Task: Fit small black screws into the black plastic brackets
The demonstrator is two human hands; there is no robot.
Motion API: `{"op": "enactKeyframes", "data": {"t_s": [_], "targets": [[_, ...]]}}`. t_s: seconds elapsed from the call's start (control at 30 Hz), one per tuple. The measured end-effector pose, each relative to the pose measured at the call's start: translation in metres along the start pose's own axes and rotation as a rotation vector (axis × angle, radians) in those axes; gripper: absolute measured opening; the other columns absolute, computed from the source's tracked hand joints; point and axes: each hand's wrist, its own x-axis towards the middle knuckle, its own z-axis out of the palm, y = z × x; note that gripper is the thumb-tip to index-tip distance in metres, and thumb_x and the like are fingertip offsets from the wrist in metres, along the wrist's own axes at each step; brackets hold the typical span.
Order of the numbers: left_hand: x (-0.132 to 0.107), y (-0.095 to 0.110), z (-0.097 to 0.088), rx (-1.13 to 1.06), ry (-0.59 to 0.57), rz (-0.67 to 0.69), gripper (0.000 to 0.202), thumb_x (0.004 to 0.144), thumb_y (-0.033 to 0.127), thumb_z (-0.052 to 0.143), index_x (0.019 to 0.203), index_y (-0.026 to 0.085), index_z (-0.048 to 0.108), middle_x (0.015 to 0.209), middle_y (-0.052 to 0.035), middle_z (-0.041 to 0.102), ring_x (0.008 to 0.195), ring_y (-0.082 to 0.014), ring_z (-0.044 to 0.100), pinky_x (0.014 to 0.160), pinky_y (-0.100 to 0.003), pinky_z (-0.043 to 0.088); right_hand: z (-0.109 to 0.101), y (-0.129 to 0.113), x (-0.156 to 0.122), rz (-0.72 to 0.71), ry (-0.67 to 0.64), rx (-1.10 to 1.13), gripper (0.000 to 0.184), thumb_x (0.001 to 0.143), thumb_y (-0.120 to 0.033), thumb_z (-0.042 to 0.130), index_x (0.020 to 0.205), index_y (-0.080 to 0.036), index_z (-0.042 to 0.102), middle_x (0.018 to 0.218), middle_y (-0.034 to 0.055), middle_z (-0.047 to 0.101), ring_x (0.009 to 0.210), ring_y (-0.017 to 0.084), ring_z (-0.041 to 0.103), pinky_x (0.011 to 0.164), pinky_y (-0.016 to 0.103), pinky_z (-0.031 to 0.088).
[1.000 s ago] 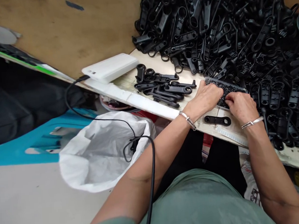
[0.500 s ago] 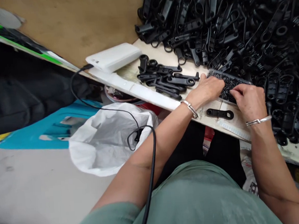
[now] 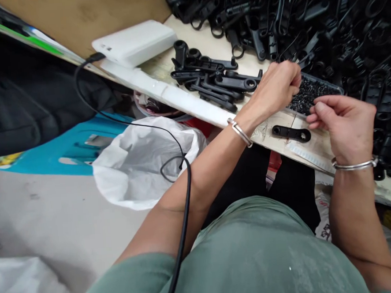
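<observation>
My left hand [image 3: 276, 87] is raised above the bench with its fingers curled into a loose fist at the near end of a shallow tray of small black bits [image 3: 314, 94]; what it holds is hidden. My right hand [image 3: 345, 126] hovers beside it, fingers and thumb pinched together, and I cannot make out anything in the pinch. A single flat black plastic arm [image 3: 291, 133] lies on the bench just below both hands. A small group of similar black arms [image 3: 213, 77] lies left of my left hand.
A large heap of black plastic parts [image 3: 323, 19] covers the bench's far right. A white box [image 3: 134, 42] with a black cable [image 3: 180, 174] sits at the bench's left corner. Below the edge are a white plastic bag [image 3: 140, 163] and a blue stool [image 3: 50, 148].
Both hands have lifted off the tray of small bits. The left has closed into a fist, the right into a pinch. The camera has shifted, so the bench sits higher in view.
</observation>
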Motion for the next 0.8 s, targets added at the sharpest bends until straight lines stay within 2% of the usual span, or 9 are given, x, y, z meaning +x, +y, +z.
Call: {"op": "enactKeyframes", "data": {"t_s": [0.13, 0.23, 0.33, 0.43, 0.57, 0.8], "targets": [[-0.016, -0.002, -0.002, -0.226, 0.111, 0.009, 0.01, 0.069, 0.007, 0.063, 0.072, 0.017, 0.065, 0.069, 0.0014, 0.064, 0.067, -0.0132, 0.057, 0.07, -0.028, 0.044, 0.0, -0.001, -0.012, 0.116, 0.004, 0.267, 0.024, 0.073, -0.03, 0.084, 0.085, -0.013, 0.072, 0.073, 0.0042, 0.07, 0.06, 0.014, 0.068, 0.053, 0.022, 0.06], [-0.034, 0.007, -0.003, -0.5, 0.153, -0.072, 0.006, 0.069, 0.01, 0.068, 0.071, 0.014, 0.065, 0.068, 0.0019, 0.064, 0.065, -0.0099, 0.057, 0.067, -0.025, 0.046, 0.0, -0.001, -0.019, 0.183, -0.02, 0.453, 0.032, 0.064, -0.036, 0.09, 0.081, -0.016, 0.073, 0.074, 0.0026, 0.07, 0.062, 0.012, 0.067, 0.054, 0.018, 0.059], [-0.052, 0.019, -0.002, -0.82, 0.153, -0.171, 0.013, 0.066, 0.014, 0.077, 0.07, 0.012, 0.065, 0.07, 0.0007, 0.065, 0.065, -0.0092, 0.059, 0.066, -0.023, 0.049, 0.001, 0.0, -0.024, 0.248, -0.07, 0.577, 0.033, 0.061, -0.038, 0.092, 0.078, -0.019, 0.072, 0.074, -0.0007, 0.068, 0.06, 0.008, 0.064, 0.05, 0.013, 0.055], [-0.062, 0.029, 0.001, -1.037, 0.138, -0.268, 0.024, 0.061, 0.02, 0.085, 0.071, 0.011, 0.065, 0.07, 0.0001, 0.066, 0.065, -0.0091, 0.061, 0.067, -0.023, 0.051, 0.002, 0.0, -0.03, 0.275, -0.125, 0.653, 0.027, 0.065, -0.035, 0.09, 0.079, -0.02, 0.072, 0.071, -0.0028, 0.064, 0.057, 0.005, 0.057, 0.048, 0.011, 0.05], [-0.068, 0.036, 0.006, -1.16, 0.144, -0.338, 0.03, 0.055, 0.023, 0.089, 0.07, 0.011, 0.065, 0.07, -0.0006, 0.067, 0.065, -0.0089, 0.063, 0.068, -0.021, 0.053, 0.003, -0.001, -0.039, 0.207, -0.1, 0.629, 0.02, 0.069, -0.03, 0.087, 0.081, -0.02, 0.074, 0.068, -0.0021, 0.063, 0.057, 0.005, 0.056, 0.051, 0.012, 0.051], [-0.076, 0.039, 0.009, -1.198, 0.17, -0.34, 0.033, 0.054, 0.024, 0.09, 0.071, 0.012, 0.065, 0.07, 0.0003, 0.069, 0.067, -0.0091, 0.065, 0.068, -0.021, 0.054, 0.01, -0.001, -0.048, 0.133, -0.002, 0.573, 0.017, 0.07, -0.027, 0.085, 0.082, -0.022, 0.076, 0.067, -0.001, 0.066, 0.057, 0.008, 0.061, 0.053, 0.016, 0.054]]}}
